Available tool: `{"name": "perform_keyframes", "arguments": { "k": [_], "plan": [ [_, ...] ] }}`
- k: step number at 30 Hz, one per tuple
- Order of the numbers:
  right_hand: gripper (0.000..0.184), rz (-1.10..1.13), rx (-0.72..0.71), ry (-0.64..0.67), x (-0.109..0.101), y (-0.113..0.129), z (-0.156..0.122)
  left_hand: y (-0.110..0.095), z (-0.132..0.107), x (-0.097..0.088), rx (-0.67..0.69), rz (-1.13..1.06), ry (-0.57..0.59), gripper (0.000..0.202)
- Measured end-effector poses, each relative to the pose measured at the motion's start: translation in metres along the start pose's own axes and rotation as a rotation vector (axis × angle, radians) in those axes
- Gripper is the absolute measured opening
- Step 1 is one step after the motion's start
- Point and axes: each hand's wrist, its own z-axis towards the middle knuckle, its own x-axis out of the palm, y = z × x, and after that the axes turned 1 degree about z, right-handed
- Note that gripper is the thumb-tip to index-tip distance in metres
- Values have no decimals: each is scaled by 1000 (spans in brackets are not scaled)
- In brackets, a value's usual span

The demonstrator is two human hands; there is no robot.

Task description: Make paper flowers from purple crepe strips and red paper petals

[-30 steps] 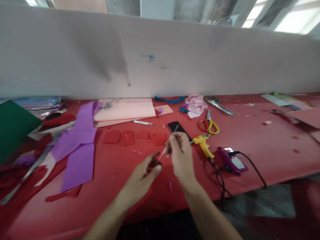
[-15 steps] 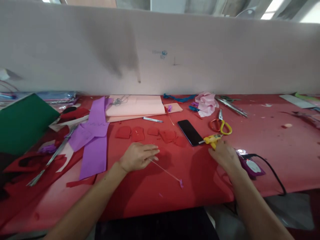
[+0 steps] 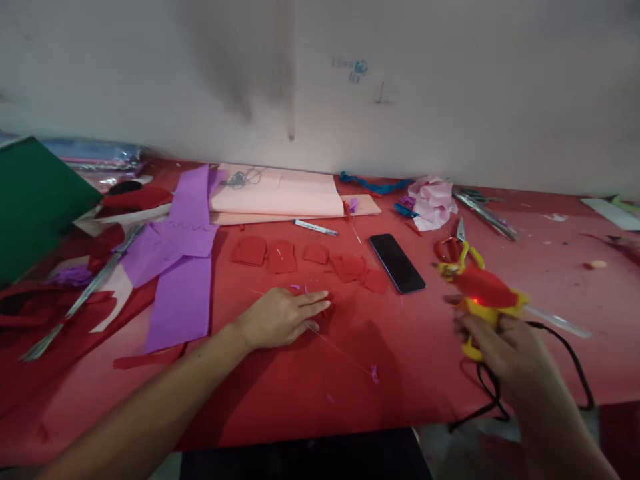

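Note:
My right hand [image 3: 500,340] is closed around a yellow and red hot glue gun [image 3: 485,293]. A small red light glows on it, and a clear glue stick [image 3: 560,321] sticks out of its back end. My left hand [image 3: 277,319] lies low over the table with its fingers stretched forward. A thin wire [image 3: 343,348] runs out from between its thumb and fingers, tipped with a small purple piece [image 3: 375,374]. Several red fabric pieces [image 3: 283,257] lie just beyond that hand. What is under the fingertips is partly hidden.
A phone [image 3: 397,263], scissors [image 3: 460,243] and a white pen [image 3: 315,227] lie on the red table. Folded peach sheets [image 3: 280,193] are at the back. Purple strips [image 3: 183,293] and a wire bundle [image 3: 83,293] lie left. The gun's black cord [image 3: 575,360] trails right.
My right hand has lifted the glue gun from beside the phone, brought it rightward and turned its nozzle away from the phone. My left hand stays nearly in place. The view has tilted down.

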Motion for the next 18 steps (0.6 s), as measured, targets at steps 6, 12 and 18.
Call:
{"name": "perform_keyframes", "arguments": {
  "k": [6,12,18],
  "plan": [
    [46,297,147,464,53,25,-50,-2,-1,3,-50,-105,-24,36],
    [52,304,147,603,71,21,-59,0,-1,4,-62,-112,-4,39],
    [51,324,198,549,78,23,-67,3,-2,5,-73,-128,10,41]
  ]
}}
